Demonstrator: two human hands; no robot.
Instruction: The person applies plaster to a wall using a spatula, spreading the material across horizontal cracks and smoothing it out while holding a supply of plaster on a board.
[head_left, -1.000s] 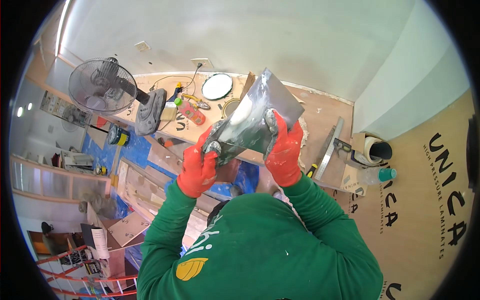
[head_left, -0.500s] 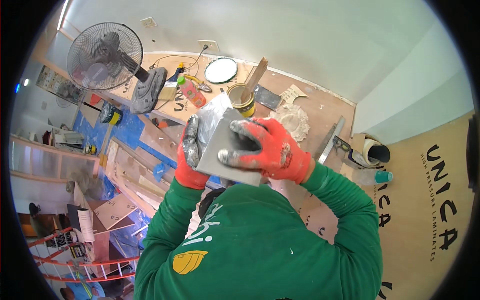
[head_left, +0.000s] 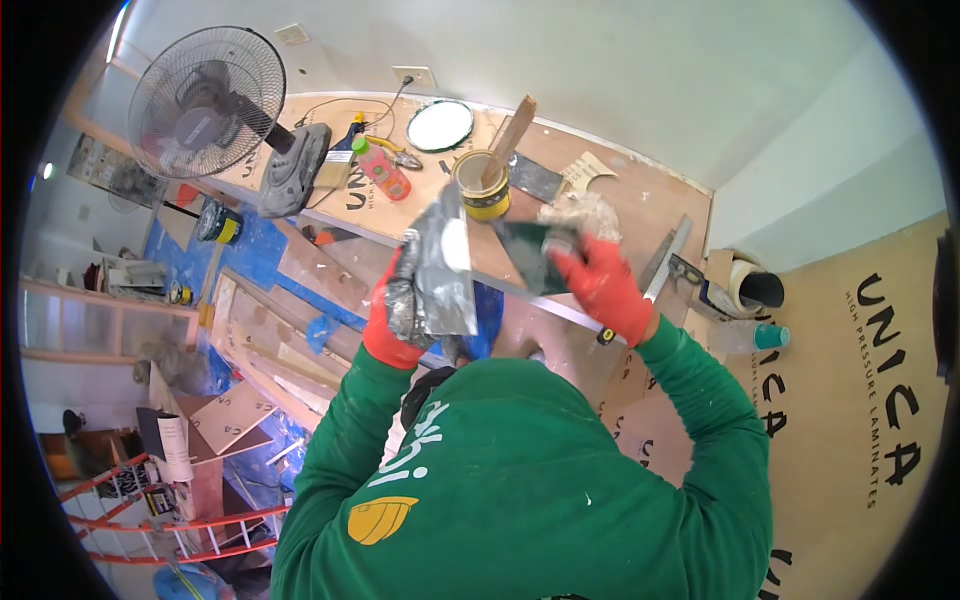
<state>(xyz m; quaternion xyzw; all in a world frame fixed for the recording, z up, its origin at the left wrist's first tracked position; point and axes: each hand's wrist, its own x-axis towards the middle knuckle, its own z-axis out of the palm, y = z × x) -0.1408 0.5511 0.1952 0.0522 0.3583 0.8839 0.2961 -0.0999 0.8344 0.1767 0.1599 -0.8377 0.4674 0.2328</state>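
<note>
My left hand, in a red glove with a grey-smeared palm, grips a flat grey scraper plate carrying a white patch of putty-like paste. To its right, my right hand, also gloved in red, holds a dark flat scraper plate, blurred by motion. The two plates are apart, above the bench's front edge. Just beyond them stands an open yellow-and-black tin with a wooden stick leaning in it. Partly behind my right hand lies a crumpled pale cloth.
A fan, pink drink bottle, paintbrush, pliers and round white lid occupy the bench's left and back. A handsaw, paper roll and clear bottle are at right. A red ladder lies lower left.
My right hand has swung right with its plate, away from the left one. The left hand's plate has turned more upright, showing its smeared face.
</note>
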